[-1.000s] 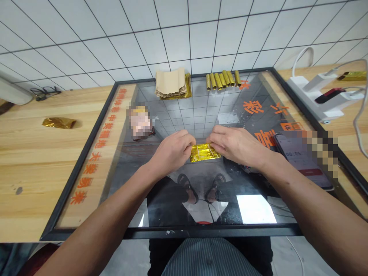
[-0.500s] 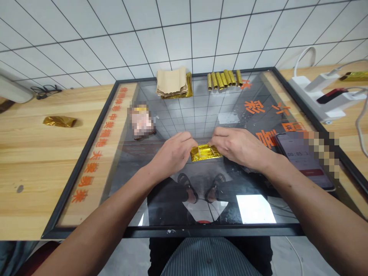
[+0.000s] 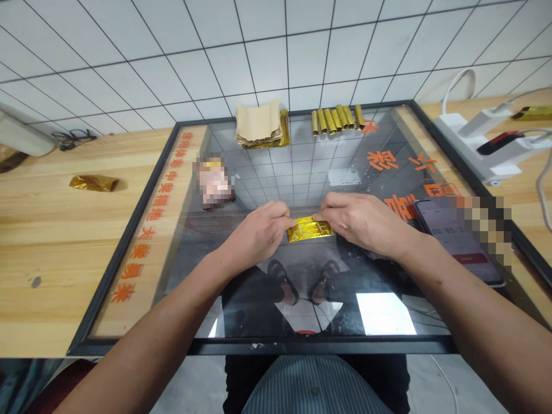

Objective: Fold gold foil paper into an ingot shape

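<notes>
Both our hands, the left hand (image 3: 259, 236) and the right hand (image 3: 364, 222), have their fingers together, clamped on opposite ends of a gold foil packet (image 3: 309, 229). It lies just above lower centre on a black-framed mirror panel (image 3: 302, 348), below a row of gold foil rolls (image 3: 334, 119) at upper centre.

A plain workroom, shown by the white tiled wall (image 3: 284, 52), wooden workbench (image 3: 56, 259) and power strip (image 3: 474, 144) with cables.

Head-worn view, facing forward and down
</notes>
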A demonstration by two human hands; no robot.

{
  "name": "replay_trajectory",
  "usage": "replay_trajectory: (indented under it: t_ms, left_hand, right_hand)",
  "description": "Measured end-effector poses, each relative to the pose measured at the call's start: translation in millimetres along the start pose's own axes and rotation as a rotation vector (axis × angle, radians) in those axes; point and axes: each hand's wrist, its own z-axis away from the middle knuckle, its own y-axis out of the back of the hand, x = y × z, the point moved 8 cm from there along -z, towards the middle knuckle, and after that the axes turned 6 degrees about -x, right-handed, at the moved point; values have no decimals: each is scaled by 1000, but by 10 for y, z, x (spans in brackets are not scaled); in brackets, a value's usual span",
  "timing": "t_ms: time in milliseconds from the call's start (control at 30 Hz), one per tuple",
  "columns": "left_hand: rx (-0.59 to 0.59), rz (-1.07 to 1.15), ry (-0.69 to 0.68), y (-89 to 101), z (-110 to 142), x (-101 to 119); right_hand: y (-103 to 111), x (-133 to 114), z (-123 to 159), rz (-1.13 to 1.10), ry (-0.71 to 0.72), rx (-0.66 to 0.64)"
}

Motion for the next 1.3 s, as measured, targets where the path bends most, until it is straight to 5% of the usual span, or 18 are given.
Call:
replay_trajectory:
  t_ms: [267,700,967,1133,1300]
  left_hand:
    - [-144,-203,-17,-43,7,141]
    - [-151,-425,-40,-129,-7,258]
    - [-169,-510,-55,-171,-74,300]
    - [-177,-492,-51,-167,-86,289]
    - [-167,-497,-49,-151,-91,299]
  right_hand:
    - [-34,-16,103,13,32,1]
    - [-34,-119,136,71,5,-27]
    - [-58,-48,251,-94,-43,123]
    - [25,215,332,-428,-170,358]
    - [-36,333,209,-496,-426,305]
